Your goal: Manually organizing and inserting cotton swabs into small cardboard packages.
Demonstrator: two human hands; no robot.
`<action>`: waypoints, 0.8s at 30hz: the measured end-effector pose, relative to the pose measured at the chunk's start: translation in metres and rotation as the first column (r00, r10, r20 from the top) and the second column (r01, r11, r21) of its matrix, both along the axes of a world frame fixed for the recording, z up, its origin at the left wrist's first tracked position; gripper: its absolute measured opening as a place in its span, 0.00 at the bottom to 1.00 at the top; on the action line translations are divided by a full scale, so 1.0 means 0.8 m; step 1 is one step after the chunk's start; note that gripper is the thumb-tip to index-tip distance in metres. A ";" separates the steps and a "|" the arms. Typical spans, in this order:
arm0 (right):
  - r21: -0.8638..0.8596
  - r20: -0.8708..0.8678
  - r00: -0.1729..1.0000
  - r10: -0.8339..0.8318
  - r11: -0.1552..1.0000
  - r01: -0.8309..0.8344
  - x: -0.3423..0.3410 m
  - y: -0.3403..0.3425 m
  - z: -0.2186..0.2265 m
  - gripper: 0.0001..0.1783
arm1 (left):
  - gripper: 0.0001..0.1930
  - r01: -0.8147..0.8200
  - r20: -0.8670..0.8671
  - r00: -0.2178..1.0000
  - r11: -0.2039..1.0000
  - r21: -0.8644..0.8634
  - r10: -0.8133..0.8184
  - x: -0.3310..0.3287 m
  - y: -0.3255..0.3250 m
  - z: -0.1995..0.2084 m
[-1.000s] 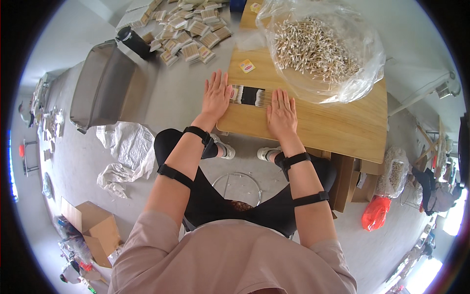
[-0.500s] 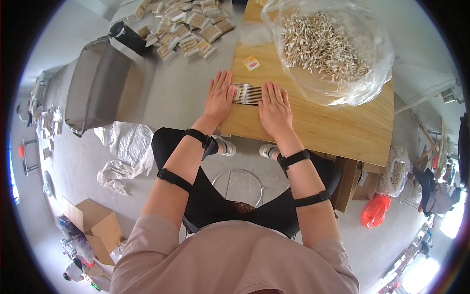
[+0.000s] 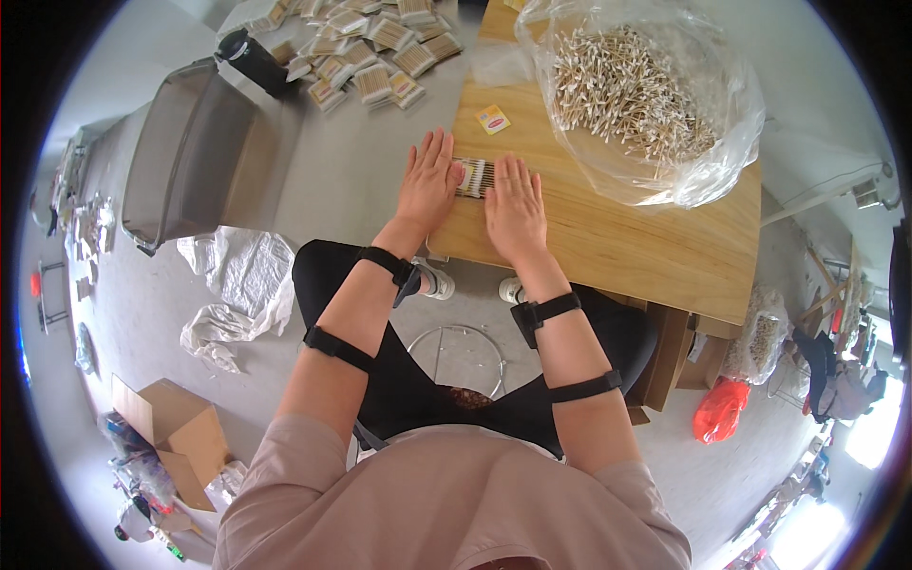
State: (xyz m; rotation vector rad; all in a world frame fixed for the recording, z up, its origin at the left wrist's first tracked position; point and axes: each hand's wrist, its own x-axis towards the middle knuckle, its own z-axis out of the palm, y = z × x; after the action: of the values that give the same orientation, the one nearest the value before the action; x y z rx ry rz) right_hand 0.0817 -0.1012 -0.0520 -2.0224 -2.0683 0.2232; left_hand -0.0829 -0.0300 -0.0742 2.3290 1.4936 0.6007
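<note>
Between my two hands lies a small flat bundle of cotton swabs, with a printed card at its left end. My left hand rests flat at the bundle's left end, its fingers stretched out and pointing away from me. On the other end, my right hand lies flat with straight fingers, partly covering the sticks. Just beyond the bundle is a small yellow and white card. A large clear plastic bag at the far right holds a heap of loose cotton swabs.
The wooden board lies beneath the bundle and bag. Several packed swab packets are piled at the far left. Beside them stand a black bottle and a grey bin. An open cardboard box sits on the floor.
My right hand has moved left toward my left hand, so less of the swab bundle shows between them. The left hand has barely moved.
</note>
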 end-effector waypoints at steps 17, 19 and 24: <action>0.124 -0.812 0.581 -0.050 0.959 0.255 -0.003 0.025 0.005 0.28 | 0.35 0.236 0.894 0.165 0.863 -0.447 0.417 0.017 0.006 0.028; 0.110 -0.815 0.578 -0.045 0.967 0.230 -0.005 0.027 0.003 0.29 | 0.35 0.240 0.892 0.127 0.859 -0.453 0.435 0.017 0.005 0.028; 0.127 -0.812 0.583 -0.040 0.962 0.243 -0.010 0.029 0.007 0.31 | 0.36 0.274 0.867 0.011 0.833 -0.481 0.497 0.015 0.007 0.032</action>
State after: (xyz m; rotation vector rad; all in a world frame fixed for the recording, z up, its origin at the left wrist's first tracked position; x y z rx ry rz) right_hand 0.0739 -0.0780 -0.0461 -1.4928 -1.2624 0.6964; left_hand -0.0710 -0.0247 -0.0483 0.6734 0.8128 1.2926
